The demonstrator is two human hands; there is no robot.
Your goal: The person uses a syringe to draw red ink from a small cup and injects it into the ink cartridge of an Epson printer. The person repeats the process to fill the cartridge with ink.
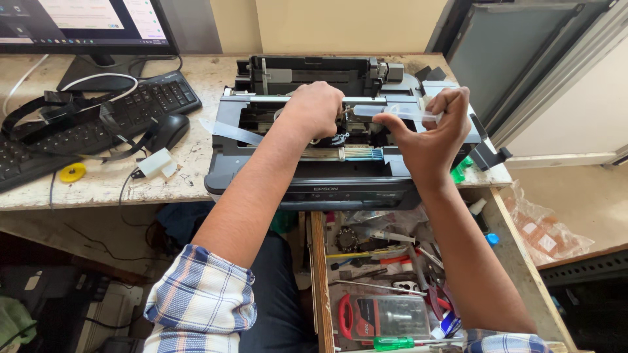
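- Our left hand (318,108) is curled into a loose fist over the middle of the opened printer (314,176), knuckles up; fingertips are tucked down by the carriage area, so we can't tell what they grip, if anything.
- Our right hand (435,134) pinches a clear plastic syringe (396,112) betw. thumb and fingers, held level over the printer's right side, tip pointing left toward the left hand.
- Printer sits w/ cover off at the front edge of the worn desk (98,186); a flat ribbon cable (343,154) lies across its inside, just below the hands.
- Risk, as we judge it: the syringe hangs right above the open mechanism, so a squeeze or slip of the pinch could drip onto the ribbon cable and parts under it.
- Left fist is close to the syringe tip; a bump betw. the two hands could knock the tip off line.
- Open drawer (318,274) full of tools lies right under our forearms; a dropped syringe would likely land in that clutter.
- Keyboard (98,117) and mouse (168,131) sit well apart to the left, clear of the work.
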